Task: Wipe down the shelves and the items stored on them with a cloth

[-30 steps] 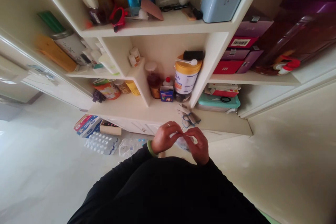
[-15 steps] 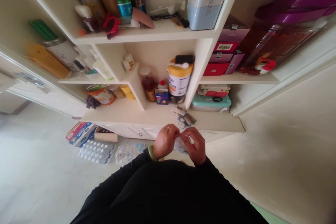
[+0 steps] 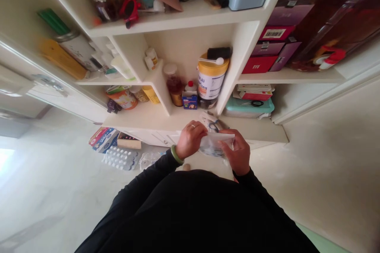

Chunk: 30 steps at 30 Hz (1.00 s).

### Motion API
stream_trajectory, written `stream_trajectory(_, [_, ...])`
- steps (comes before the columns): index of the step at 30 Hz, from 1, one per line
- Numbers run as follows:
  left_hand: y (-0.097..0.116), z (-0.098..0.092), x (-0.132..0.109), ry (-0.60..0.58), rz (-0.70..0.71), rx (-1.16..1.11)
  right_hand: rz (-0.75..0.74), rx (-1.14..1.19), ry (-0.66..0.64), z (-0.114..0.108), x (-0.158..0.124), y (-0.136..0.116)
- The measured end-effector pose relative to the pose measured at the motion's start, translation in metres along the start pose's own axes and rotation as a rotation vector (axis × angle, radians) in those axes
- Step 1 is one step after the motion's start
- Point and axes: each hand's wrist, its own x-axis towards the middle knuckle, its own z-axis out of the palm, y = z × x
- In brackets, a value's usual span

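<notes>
Both of my hands grip a small clear plastic bag (image 3: 216,144) in front of my stomach, just before the lowest shelf. My left hand (image 3: 191,139), with a ring and a green bangle, pinches the bag's left end. My right hand (image 3: 239,153) closes on its right end. What is inside the bag is too blurred to name. A small heap of items with a blue loop (image 3: 212,123) lies on the shelf ledge just beyond my fingers.
A white shelf unit (image 3: 190,19) fills the view. A yellow-lidded tub (image 3: 211,80), a jar (image 3: 174,85) and a blue box (image 3: 189,101) stand in the middle bay. Red and purple boxes (image 3: 268,53) and a teal container (image 3: 247,107) are right. Bottle packs (image 3: 120,158) lie on the floor.
My hands have moved apart and slightly towards the shelf, and the clear bag is stretched wider between them. The view has shifted a little.
</notes>
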Motion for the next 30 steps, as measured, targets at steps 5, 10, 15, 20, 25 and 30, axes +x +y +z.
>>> stream_trajectory(5, [-0.013,-0.016,-0.002,-0.023,0.003,-0.101,0.131,0.061,0.070,-0.003,0.004,0.000])
stream_trajectory(10, [-0.021,-0.026,-0.004,-0.075,-0.025,0.003,0.138,0.114,0.085,-0.002,0.008,-0.009])
stream_trajectory(15, [-0.023,-0.026,-0.004,-0.009,0.011,0.036,0.139,0.133,0.113,0.005,0.007,-0.015])
stream_trajectory(20, [-0.044,-0.041,-0.008,0.029,0.006,-0.130,0.205,0.138,0.172,0.002,0.007,-0.025])
stream_trajectory(25, [-0.058,-0.052,-0.010,0.042,-0.034,-0.200,0.241,0.144,0.201,0.007,0.006,-0.034])
stream_trajectory(30, [-0.066,-0.061,-0.006,0.037,-0.098,-0.341,0.206,0.167,0.250,0.017,-0.001,-0.035])
